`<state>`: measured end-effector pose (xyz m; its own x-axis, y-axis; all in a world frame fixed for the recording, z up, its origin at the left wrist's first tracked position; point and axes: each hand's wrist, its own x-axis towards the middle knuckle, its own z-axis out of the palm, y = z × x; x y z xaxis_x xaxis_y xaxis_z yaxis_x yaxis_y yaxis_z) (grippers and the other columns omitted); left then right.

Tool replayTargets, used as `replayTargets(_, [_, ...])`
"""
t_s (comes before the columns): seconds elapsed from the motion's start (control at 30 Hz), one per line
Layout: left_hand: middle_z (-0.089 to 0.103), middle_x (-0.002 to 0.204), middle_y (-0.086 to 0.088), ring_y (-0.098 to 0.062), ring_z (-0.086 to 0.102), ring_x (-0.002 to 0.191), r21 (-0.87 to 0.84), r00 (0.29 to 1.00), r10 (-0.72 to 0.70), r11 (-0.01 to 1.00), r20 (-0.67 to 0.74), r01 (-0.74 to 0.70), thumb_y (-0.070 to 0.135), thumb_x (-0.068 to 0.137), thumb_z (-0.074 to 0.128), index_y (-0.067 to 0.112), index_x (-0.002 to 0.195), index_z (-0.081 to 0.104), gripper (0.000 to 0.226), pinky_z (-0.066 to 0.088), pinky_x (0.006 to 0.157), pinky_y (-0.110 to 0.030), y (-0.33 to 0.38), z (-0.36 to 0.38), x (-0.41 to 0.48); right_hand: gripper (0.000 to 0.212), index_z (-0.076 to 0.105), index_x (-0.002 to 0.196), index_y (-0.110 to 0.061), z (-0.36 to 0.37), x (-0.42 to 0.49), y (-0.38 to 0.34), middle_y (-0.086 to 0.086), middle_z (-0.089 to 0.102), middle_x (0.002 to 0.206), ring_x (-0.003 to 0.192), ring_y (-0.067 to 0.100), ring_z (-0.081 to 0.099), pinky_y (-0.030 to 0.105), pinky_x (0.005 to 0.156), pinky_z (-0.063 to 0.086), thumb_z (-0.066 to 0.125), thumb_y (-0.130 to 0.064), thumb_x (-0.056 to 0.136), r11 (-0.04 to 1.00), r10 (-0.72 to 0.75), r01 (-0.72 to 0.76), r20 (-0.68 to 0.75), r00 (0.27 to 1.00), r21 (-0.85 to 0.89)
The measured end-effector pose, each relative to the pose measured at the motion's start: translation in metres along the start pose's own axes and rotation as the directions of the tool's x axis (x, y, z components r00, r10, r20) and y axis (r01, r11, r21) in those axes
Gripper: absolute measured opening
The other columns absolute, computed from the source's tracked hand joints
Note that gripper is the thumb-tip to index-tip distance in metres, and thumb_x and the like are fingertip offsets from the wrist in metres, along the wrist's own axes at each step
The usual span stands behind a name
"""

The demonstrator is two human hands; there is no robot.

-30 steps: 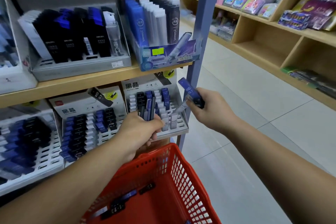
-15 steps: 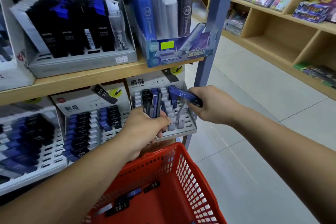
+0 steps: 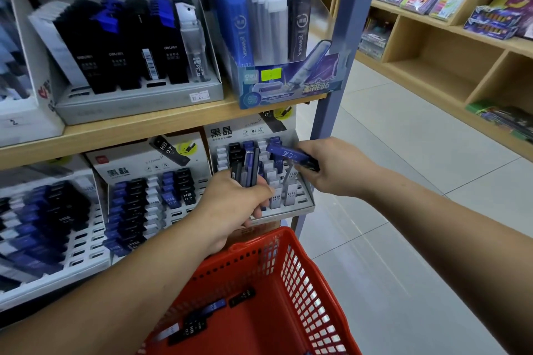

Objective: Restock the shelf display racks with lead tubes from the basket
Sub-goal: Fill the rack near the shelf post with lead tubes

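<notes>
Now right hand (image 3: 331, 167) fingers pinch blue lead tube (image 3: 284, 153) by dark end, above rack (image 3: 305, 204) slots. Left hand (image 3: 230, 207) grips spare bundle (image 3: 248, 164). More lie in basket (image 3: 288, 242). Tube likely light, stiff, slick — hold near end.

a blue lead tube (image 3: 288, 154) marked hb 0.7 lies nearly flat in the right hand (image 3: 331, 164), pinched at its dark end. its free end points left over the back rows of the white slotted display rack (image 3: 306, 201) just ahead of that hand. a bundle of blue and black lead tubes (image 3: 248, 166) stands upright in the left hand (image 3: 230, 207), in front of the same rack. pale tubes (image 3: 276, 196) stand in the rack's front slots between the two hands. below the left hand, the red mesh basket (image 3: 302, 268) holds a few loose tubes (image 3: 199, 323).
</notes>
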<state>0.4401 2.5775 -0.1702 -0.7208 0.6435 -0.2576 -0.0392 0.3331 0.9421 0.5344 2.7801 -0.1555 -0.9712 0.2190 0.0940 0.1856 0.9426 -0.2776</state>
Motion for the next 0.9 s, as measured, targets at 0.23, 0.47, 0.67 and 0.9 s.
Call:
replayTargets(0.23, [0.072,0.069,-0.004,-0.014,0.061,0.058,0.007,1.000,0.001,1.000,0.000,-0.001,0.015,0.090,0.074,0.013,0.089,0.072,0.003,0.046,0.052,-0.029,-0.0005,-0.0043,0.0009,0.013,0.050,0.099,-0.035,-0.0065,0.0026,0.0003,-0.007,0.064,0.089,0.076,0.019,0.053,0.023,0.057,0.035,0.062,-0.031,0.098,0.999,-0.015,0.017,-0.069,0.997,0.029])
replayTargets(0.47, [0.071,0.068,-0.002,-0.014,0.061,0.059,0.009,1.000,0.002,1.000,0.007,-0.002,0.014,0.090,0.073,0.014,0.089,0.071,0.002,0.046,0.054,-0.030,-0.0010,-0.0035,0.0017,0.015,0.063,0.112,-0.026,-0.0041,0.0034,0.0010,-0.004,0.070,0.096,0.081,0.020,0.058,0.029,0.061,0.043,0.062,-0.032,0.099,1.000,-0.012,0.012,-0.020,1.000,-0.008])
replayTargets(0.67, [0.071,0.068,-0.004,-0.016,0.060,0.059,-0.010,1.000,-0.001,1.000,0.000,0.001,0.012,0.089,0.074,0.013,0.093,0.070,0.005,0.046,0.054,-0.031,-0.0006,-0.0033,0.0021,0.013,0.062,0.110,-0.026,-0.0036,0.0057,-0.0017,-0.009,0.061,0.086,0.075,0.017,0.052,0.025,0.059,0.036,0.061,-0.032,0.099,0.998,-0.059,0.059,0.005,0.998,-0.031])
replayTargets(0.9, [0.072,0.071,-0.006,-0.015,0.061,0.059,-0.020,1.000,-0.009,1.000,0.004,0.009,0.012,0.088,0.074,0.014,0.095,0.070,0.008,0.046,0.054,-0.031,-0.0010,-0.0040,0.0030,0.019,0.062,0.116,-0.030,0.0006,0.0006,-0.0038,-0.008,0.068,0.096,0.083,0.018,0.057,0.030,0.066,0.046,0.063,-0.033,0.098,0.994,-0.068,0.071,0.041,0.997,-0.083])
